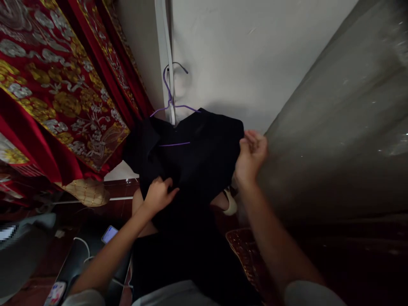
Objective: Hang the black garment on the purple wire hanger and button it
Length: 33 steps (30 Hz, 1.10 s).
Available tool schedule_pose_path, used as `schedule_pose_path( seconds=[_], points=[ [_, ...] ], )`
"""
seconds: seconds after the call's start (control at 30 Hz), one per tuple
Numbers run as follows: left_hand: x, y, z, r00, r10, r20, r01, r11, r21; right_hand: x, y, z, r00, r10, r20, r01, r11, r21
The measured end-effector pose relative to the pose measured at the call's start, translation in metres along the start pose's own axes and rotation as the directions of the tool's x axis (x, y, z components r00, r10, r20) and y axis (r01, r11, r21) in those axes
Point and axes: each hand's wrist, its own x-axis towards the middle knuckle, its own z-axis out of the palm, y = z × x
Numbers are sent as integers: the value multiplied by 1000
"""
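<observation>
A black collared garment (204, 148) hangs on a thin purple wire hanger (188, 107) in front of me. The hanger's hook is up by a narrow white strip (171, 85) on the wall. My left hand (158, 194) is closed on the front of the garment, below its neck opening, with the thumb pointing right. At the right shoulder edge, my right hand (253, 155) pinches the sleeve cloth, its fingers curled. Part of the hanger's bottom bar shows through the open neck. The garment's lower part merges with dark cloth beneath, so its hem cannot be made out.
Red fabric with gold and silver embroidery (73, 97) hangs at the left. A large sheet of clear plastic (344, 127) covers something at the right. Lower left are a lit phone (109, 234), a white cable (82, 243) and a dark seat. A pale shoe (231, 203) shows behind the garment.
</observation>
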Motion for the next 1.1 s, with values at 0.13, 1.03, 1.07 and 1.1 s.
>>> schedule_pose_path(
  seconds=[0.13,1.03,1.07,1.1],
  points=[
    [-17,17,22,963,-101,-249,-8,916,-402,-99,-7,-24,990,126,-57,-130,988,-82],
    [-49,68,47,832,-476,-286,-80,406,-910,-160,-46,-41,624,217,751,-111,976,-190],
    [-49,66,47,830,-476,-292,-85,409,-908,-159,-45,-40,601,195,775,-77,979,-186],
    [-49,65,48,826,-479,-298,-80,423,-903,-157,-44,-40,574,169,801,-39,983,-179]
  ],
)
